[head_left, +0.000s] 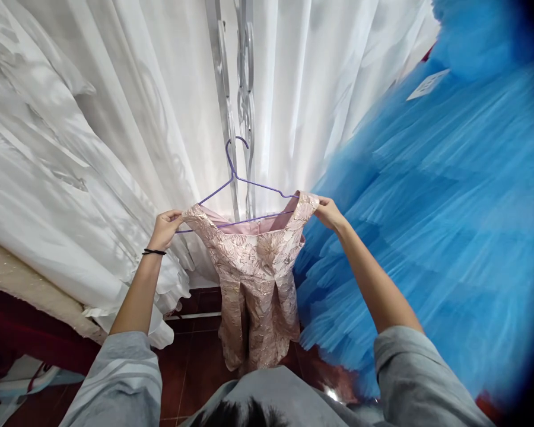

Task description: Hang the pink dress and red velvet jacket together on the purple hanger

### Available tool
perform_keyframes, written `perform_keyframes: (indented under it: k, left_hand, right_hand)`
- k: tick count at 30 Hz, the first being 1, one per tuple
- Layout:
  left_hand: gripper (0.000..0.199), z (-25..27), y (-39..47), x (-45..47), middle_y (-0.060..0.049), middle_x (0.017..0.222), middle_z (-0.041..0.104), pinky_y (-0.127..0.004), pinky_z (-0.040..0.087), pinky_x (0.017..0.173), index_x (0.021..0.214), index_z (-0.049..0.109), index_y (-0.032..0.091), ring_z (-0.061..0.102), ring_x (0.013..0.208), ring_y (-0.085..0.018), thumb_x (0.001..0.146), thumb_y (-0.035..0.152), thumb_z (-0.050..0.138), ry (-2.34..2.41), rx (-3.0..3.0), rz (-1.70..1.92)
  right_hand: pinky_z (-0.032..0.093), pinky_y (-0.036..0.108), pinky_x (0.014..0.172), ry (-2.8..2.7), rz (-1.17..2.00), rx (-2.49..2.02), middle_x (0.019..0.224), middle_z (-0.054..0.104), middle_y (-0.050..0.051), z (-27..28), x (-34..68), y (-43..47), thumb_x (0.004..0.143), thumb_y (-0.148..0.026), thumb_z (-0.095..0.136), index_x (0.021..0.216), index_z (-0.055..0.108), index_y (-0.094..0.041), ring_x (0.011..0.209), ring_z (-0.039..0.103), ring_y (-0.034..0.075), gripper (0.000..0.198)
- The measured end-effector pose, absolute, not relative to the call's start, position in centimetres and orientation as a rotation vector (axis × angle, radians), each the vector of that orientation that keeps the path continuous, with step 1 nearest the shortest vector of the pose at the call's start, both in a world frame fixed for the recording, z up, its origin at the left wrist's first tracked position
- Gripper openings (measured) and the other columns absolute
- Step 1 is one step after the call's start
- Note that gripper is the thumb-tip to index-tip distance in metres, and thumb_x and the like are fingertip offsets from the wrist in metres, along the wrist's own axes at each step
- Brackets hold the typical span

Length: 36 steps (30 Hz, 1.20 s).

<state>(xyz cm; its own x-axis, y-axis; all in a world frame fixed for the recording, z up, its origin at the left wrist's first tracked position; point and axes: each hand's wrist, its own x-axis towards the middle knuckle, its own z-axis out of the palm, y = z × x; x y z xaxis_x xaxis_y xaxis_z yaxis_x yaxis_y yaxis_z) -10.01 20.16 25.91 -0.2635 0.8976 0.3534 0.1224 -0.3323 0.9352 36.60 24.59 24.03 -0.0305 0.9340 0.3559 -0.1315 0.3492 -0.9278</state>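
Observation:
A pale pink dress [260, 255] with a gold floral pattern and a flower at the chest hangs on a thin purple hanger [234, 173]. The hanger's hook is up against a silver metal stand [244, 112]; whether it is hooked on there I cannot tell. My left hand [165, 228] pinches the dress's left shoulder strap near the hanger's end. At the other strap, my right hand [328, 212] has its fingers closed on the outer edge. The skirt hangs down towards the floor, and the lining shows at the neckline.
White curtains [169, 89] cover the wall behind. A big blue tulle gown [431, 219] with a white tag [428, 85] fills the right side. White ruffled fabric [40, 154] hangs at left, above dark red cloth [31, 326]. Underfoot is a reddish-brown tiled floor [178, 362].

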Motion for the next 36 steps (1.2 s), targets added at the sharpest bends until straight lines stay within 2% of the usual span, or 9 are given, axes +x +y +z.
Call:
perform_keyframes:
  k: [5,8,10,12,15,21,26,32,36]
  left_hand:
    - [0.028,26.6,19.5,-10.4,0.000,0.059,0.059,-0.022,0.031,0.047,0.066,0.069,0.016,0.043,0.052,-0.009,0.051,0.037,0.077,1.344,1.492,1.659]
    - [0.027,26.8,18.5,-11.2,-0.002,0.072,0.065,-0.023,0.040,0.056,0.073,0.070,0.015,0.052,0.059,-0.011,0.054,0.034,0.075,1.405,1.663,1.639]
    - [0.030,26.9,17.8,-11.6,-0.003,0.079,0.067,-0.024,0.042,0.056,0.082,0.070,0.016,0.054,0.058,-0.012,0.059,0.035,0.070,1.426,1.725,1.581]
    - [0.033,26.9,17.3,-11.6,-0.004,0.087,0.068,-0.025,0.044,0.059,0.092,0.071,0.017,0.055,0.059,-0.012,0.067,0.037,0.066,1.465,1.812,1.526]
    - [0.034,26.8,17.1,-10.7,-0.007,0.098,0.072,-0.028,0.046,0.071,0.100,0.074,0.018,0.060,0.075,-0.017,0.077,0.041,0.063,1.557,2.065,1.454]
    - [0.016,27.7,17.8,-9.4,-0.007,0.081,0.073,-0.036,0.045,0.088,0.078,0.076,0.020,0.061,0.085,-0.025,0.078,0.035,0.069,1.689,2.234,1.555]
    - [0.027,27.9,18.8,-9.5,-0.006,0.086,0.074,-0.029,0.045,0.074,0.085,0.077,0.016,0.062,0.077,-0.020,0.081,0.040,0.065,1.555,2.107,1.697]
    - [0.023,27.6,20.2,-9.4,-0.005,0.079,0.068,-0.029,0.044,0.072,0.091,0.075,0.014,0.056,0.070,-0.018,0.081,0.031,0.064,1.594,2.218,1.469]
    - [0.037,26.8,20.1,-9.8,-0.012,0.110,0.067,-0.038,0.042,0.102,0.111,0.071,0.015,0.060,0.109,-0.028,0.079,0.034,0.068,1.636,2.272,1.566]
  right_hand:
    - [0.049,0.030,0.066,-1.727,0.962,-0.939,0.063,0.068,0.002,28.3,34.3,25.5,0.053,-0.049,0.088,0.063,0.069,-0.016,0.066,0.062,0.018,0.039]
    - [0.048,0.029,0.065,-1.997,0.572,-1.184,0.060,0.066,0.004,29.5,33.5,25.5,0.065,-0.033,0.080,0.061,0.065,-0.017,0.066,0.062,0.019,0.023]
    - [0.047,0.028,0.067,-2.036,0.158,-1.349,0.070,0.070,0.006,29.5,33.5,25.1,0.070,-0.020,0.071,0.073,0.071,-0.017,0.072,0.064,0.021,0.004]
    - [0.048,0.029,0.071,-2.042,-0.065,-1.380,0.089,0.075,0.008,29.0,33.6,24.5,0.072,-0.012,0.062,0.096,0.074,-0.018,0.080,0.066,0.022,0.028]
    - [0.049,0.031,0.074,-2.104,-0.039,-1.268,0.096,0.075,0.008,28.1,33.4,23.5,0.075,-0.015,0.059,0.109,0.073,-0.018,0.080,0.066,0.022,0.036]
    - [0.051,0.037,0.081,-1.835,0.006,-1.133,0.083,0.073,0.007,27.8,32.7,23.1,0.076,-0.025,0.064,0.087,0.078,-0.019,0.082,0.065,0.024,0.019]
    - [0.049,0.035,0.079,-1.837,0.098,-1.107,0.082,0.073,0.006,28.6,32.1,22.9,0.077,-0.028,0.066,0.088,0.077,-0.018,0.079,0.064,0.022,0.019]
    - [0.045,0.032,0.071,-2.091,0.072,-1.248,0.076,0.071,0.007,28.5,30.0,21.2,0.086,-0.026,0.057,0.093,0.077,-0.014,0.071,0.061,0.021,0.024]
    - [0.049,0.040,0.091,-1.995,-0.073,-1.134,0.106,0.074,0.010,28.2,30.0,20.7,0.089,-0.031,0.056,0.120,0.071,-0.019,0.098,0.064,0.027,0.036]
